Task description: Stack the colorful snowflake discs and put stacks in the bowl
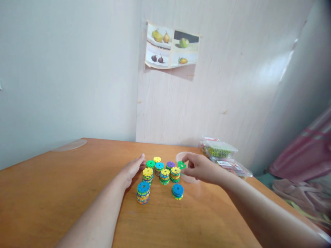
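Note:
Several stacks of notched plastic discs stand on the wooden table between my hands. My left hand [133,168] rests beside the green-topped stack [150,164], fingers extended and partly hidden, holding nothing that I can see. With fingers pinched, my right hand [200,168] grips a green notched disc [181,165] by its edge, just right of the purple-topped stack [170,165] and the yellow-topped stack [175,172]. Closest to me are a tall blue-topped stack [143,188] at left and a shorter blue-topped stack [177,190] at right.
A round clear tub [190,179] sits behind and under my right hand. Clear plastic food boxes [222,150] are piled at the table's back right. A clear lid [69,146] lies at the far left edge. Fruit pictures [172,46] hang on the wall.

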